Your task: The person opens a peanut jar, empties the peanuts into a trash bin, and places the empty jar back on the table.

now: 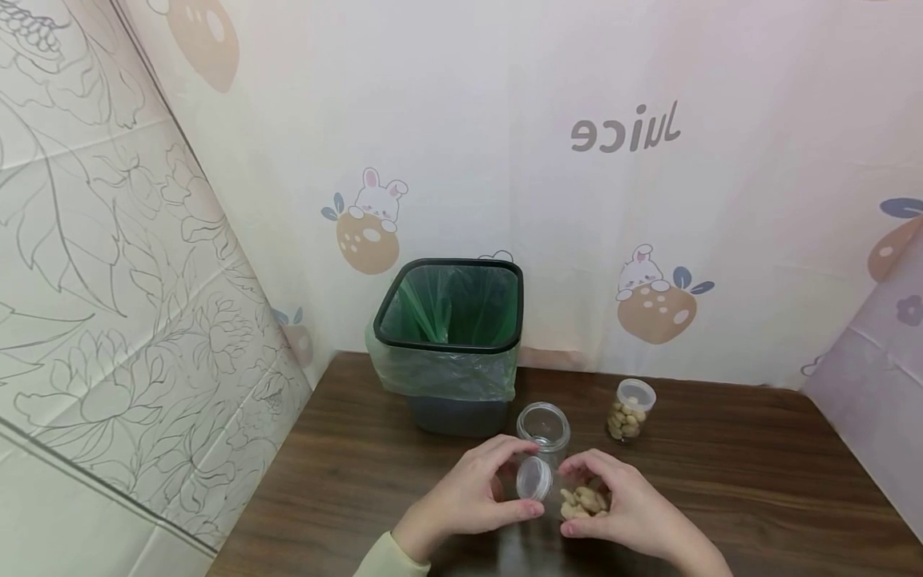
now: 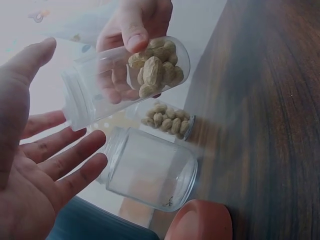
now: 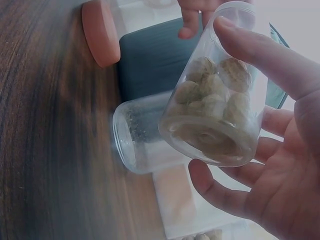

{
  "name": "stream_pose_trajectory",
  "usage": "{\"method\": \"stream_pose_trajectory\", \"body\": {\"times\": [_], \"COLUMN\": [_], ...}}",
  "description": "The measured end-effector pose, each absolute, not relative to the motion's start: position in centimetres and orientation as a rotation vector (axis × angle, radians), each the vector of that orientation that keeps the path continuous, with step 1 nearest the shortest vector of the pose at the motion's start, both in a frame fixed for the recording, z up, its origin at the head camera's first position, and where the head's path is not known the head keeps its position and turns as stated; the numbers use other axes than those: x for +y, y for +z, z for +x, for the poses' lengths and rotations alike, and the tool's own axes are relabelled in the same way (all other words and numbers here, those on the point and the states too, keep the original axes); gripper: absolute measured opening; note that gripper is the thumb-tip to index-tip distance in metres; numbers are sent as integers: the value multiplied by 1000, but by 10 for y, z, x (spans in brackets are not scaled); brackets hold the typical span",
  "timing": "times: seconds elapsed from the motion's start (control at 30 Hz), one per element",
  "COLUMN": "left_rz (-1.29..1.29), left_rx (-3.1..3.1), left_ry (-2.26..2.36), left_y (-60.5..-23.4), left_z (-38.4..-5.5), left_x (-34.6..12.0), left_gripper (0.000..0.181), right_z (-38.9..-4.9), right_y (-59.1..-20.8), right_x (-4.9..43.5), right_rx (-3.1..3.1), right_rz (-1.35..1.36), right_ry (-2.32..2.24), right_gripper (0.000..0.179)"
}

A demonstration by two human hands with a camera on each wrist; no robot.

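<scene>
My right hand (image 1: 623, 509) grips a clear plastic jar (image 3: 182, 102) with peanuts (image 2: 155, 67) inside, tilted with its capped end toward my left hand (image 1: 479, 493). The translucent lid (image 1: 534, 479) is on the jar. Around that lid, my left hand's fingers and thumb are spread, fingertips close to its rim. Just behind, an open glass jar (image 1: 543, 425) stands on the table with small dark bits at its bottom. Farther right is a second, lidded jar of peanuts (image 1: 630, 411).
A black-rimmed bin (image 1: 449, 349) with a green bag liner stands at the back left, beside the glass jar. A reddish-orange round object (image 2: 200, 222) lies on the wooden table (image 1: 757, 481) near the bin. A printed curtain (image 1: 461, 136) hangs behind the table.
</scene>
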State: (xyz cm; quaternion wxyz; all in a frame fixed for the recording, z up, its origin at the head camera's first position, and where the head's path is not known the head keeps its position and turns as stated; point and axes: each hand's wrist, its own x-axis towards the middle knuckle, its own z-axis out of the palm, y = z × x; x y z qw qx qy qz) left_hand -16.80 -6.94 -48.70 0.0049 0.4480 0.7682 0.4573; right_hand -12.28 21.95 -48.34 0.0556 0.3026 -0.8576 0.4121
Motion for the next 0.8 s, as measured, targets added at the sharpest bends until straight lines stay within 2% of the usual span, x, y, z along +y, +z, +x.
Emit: {"method": "stream_pose_trajectory", "body": {"times": [0.8], "left_rz": [1709], "left_rx": [2393], "left_ry": [1363], "left_y": [-481], "left_z": [-171], "left_x": [-74], "left_gripper": [73], "right_z": [-125], "right_y": [-485], "right_x": [226], "right_rx": [-2629], "right_rz": [970], "right_ry": [1323], "right_gripper": [51]}}
